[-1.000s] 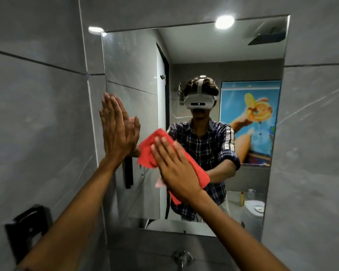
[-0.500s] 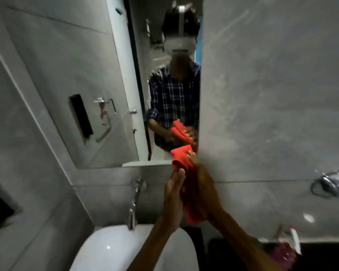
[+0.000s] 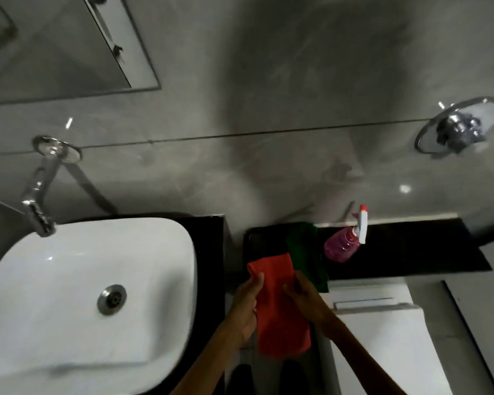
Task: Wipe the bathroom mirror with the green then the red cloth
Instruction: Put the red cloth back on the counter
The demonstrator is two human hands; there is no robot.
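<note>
Grey-tiled bathroom, black ledge point(image 3: 411, 246) | left hand point(image 3: 247, 306) and right hand point(image 3: 307, 299) curled onto red cloth point(image 3: 280, 309), held over ledge edge | green cloth point(image 3: 304, 252) laid beside spray bottle point(image 3: 344, 243) | mirror point(image 3: 69, 44) untouched, wiping likely finished

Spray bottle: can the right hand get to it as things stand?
Probably yes. The spray bottle stands in the open on the black ledge, nothing in front of it. But the right hand holds the red cloth together with the left hand, so it must let go first.
</note>
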